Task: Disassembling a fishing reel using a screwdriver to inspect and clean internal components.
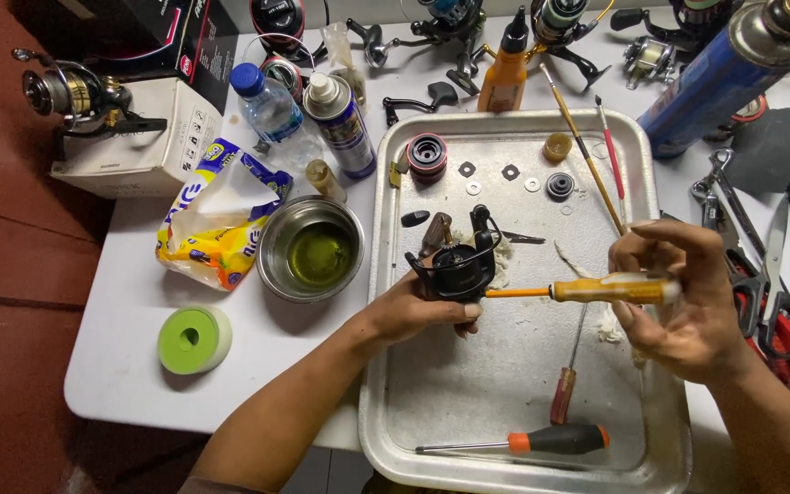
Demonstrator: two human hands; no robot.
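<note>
Over a metal tray (386, 430) on a white table (130, 366): left hand (413, 311) wrapped around a black reel body (457, 265), fingers curled under it, thumb along the near side, holding it just above the tray floor near the tray's left-middle. Right hand (688, 306) pinched on the yellow handle of a screwdriver (596, 291), fingertips pressed together around it, shaft lying level and pointing left, tip touching the reel's right side. On the tray floor below: a red-handled screwdriver (567, 389) standing almost upright in view, and a black-and-orange screwdriver (541, 442) lying along the near edge. At the tray's far end: a red-rimmed spool (427, 154), small washers (503, 174), a black round part (560, 186), a small amber cap (557, 146), two thin brushes (596, 169) leaning across the right corner. Left of the tray: a steel bowl (311, 249) with yellowish liquid, a spray can (340, 123), a water bottle (265, 105), a yellow-and-blue bag (217, 220), a green tape roll (194, 338), a white box (144, 137) with a reel on top. Right of the tray: red-handled scissors (770, 302) and pliers, a blue gas canister (724, 78). More reels along the table's far edge.
</note>
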